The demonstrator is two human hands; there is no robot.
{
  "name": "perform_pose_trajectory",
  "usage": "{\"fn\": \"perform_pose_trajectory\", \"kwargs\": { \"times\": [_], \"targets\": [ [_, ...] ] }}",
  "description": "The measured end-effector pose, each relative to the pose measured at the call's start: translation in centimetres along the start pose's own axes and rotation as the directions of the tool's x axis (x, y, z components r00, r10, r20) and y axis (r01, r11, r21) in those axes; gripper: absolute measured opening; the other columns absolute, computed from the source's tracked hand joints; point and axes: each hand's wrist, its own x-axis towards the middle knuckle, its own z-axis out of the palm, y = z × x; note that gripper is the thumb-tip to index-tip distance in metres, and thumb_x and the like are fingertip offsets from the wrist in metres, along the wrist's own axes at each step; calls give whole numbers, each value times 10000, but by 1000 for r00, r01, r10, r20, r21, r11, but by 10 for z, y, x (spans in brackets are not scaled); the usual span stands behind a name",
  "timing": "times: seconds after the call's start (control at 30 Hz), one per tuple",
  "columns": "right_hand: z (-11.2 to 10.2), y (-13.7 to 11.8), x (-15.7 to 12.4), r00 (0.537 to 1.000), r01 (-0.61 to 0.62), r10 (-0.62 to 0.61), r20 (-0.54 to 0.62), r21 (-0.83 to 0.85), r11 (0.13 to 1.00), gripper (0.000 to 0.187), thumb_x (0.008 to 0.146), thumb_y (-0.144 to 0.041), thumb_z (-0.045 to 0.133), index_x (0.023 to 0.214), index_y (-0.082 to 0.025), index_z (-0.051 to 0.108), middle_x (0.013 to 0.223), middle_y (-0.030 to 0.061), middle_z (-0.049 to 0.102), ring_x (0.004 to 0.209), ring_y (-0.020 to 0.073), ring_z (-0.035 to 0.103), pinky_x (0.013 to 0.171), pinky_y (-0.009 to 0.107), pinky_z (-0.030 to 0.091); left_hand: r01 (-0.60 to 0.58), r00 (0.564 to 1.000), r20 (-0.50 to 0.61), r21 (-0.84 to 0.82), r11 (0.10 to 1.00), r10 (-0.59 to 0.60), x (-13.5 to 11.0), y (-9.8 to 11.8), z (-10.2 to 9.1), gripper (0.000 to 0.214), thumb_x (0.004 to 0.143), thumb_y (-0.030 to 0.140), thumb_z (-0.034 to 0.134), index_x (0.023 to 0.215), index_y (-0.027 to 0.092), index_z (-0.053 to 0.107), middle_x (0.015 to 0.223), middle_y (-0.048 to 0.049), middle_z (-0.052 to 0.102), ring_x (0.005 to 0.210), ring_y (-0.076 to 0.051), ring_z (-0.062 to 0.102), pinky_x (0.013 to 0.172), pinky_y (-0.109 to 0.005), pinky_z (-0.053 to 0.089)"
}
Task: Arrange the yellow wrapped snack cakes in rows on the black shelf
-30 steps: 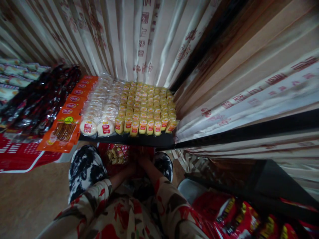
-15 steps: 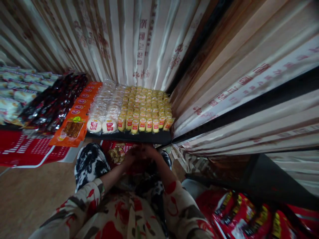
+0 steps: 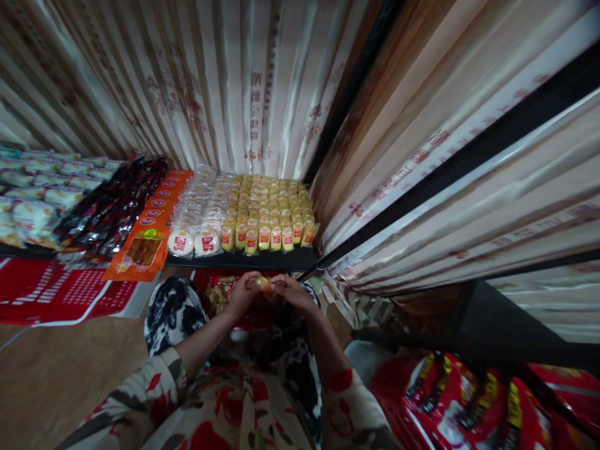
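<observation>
My left hand (image 3: 242,294) and my right hand (image 3: 291,291) meet just below the front edge of a dark shelf (image 3: 262,260). Both pinch a small yellow snack packet (image 3: 264,284) between their fingers. On the shelf right above lie rows of yellow packets (image 3: 272,212) with red labels, and round white packets (image 3: 194,240) to their left. Under my hands a red basket (image 3: 220,294) holds more loose packets.
Orange packets (image 3: 145,240), dark packets (image 3: 112,206) and pale bags (image 3: 32,200) fill the shelf to the left. Beige patterned curtains (image 3: 422,144) hang behind and on the right. Red bags (image 3: 450,400) sit at lower right. Wooden floor (image 3: 56,369) shows at lower left.
My hands have risen from low in the red basket to just under the shelf edge, and a yellow packet now shows between them. The view has tilted slightly.
</observation>
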Motion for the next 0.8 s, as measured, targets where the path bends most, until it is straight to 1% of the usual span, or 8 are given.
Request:
{"fn": "perform_pose_trajectory", "kwargs": {
  "times": [0.1,0.23,0.3,0.37,0.5,0.63,0.7,0.8],
  "targets": [
    [-2,-7,-5,998,46,-47,-40,-46,998,213,697,-350,575,814,-173,589,755,4,632,700,135,585,680,270,465,-84,996,6,115,990,84,3,11,8,368,644,100,548,1008,140,584,843,-30,641,660,-94,570,636,-212,474],
    [-1,-19,-11,972,122,-171,-162,-273,954,173,773,-283,498,884,-190,592,805,14,631,704,135,587,686,277,487,-232,970,-1,272,934,242,11,26,21,362,681,96,521,1034,152,581,907,-50,640,768,-130,591,727,-258,487],
    [0,-25,-15,927,170,-291,-238,-426,889,215,785,-260,493,968,-197,588,904,41,623,779,153,587,734,302,493,-305,948,18,342,889,319,15,35,29,370,685,93,524,1044,162,581,955,-57,637,809,-142,593,766,-282,488],
    [0,-28,-17,859,198,-420,-293,-566,800,301,778,-243,511,1070,-188,561,1021,80,598,918,190,565,835,350,470,-346,932,42,388,854,359,18,45,39,387,685,79,515,1056,171,579,1004,-61,627,843,-145,590,779,-284,490],
    [-2,-24,-14,743,146,-556,-372,-721,677,427,778,-230,504,1196,-146,491,1131,133,547,1075,236,486,937,408,410,-388,917,96,439,810,387,25,61,61,395,700,71,497,1074,176,570,1055,-62,611,879,-142,583,803,-282,488],
    [-9,-18,-6,650,39,-575,-496,-734,678,437,798,-236,452,1219,-121,485,1092,148,543,1053,242,483,915,407,422,-431,900,149,436,790,409,34,71,82,398,703,76,504,1079,188,568,1048,-59,617,896,-156,582,828,-298,480],
    [-13,-17,-1,607,12,-567,-557,-707,707,435,797,-245,445,1209,-116,497,1066,150,545,1026,243,494,908,411,423,-436,899,161,411,801,407,39,76,91,384,705,91,519,1071,190,572,1020,-61,625,864,-162,588,802,-297,487],
    [-14,-17,6,569,20,-536,-623,-641,767,424,806,-249,423,1200,-114,501,1048,152,547,954,229,530,869,396,447,-437,900,163,363,823,405,43,81,99,366,726,128,526,1087,180,558,966,-67,637,827,-165,598,780,-301,496]
  ]
}}
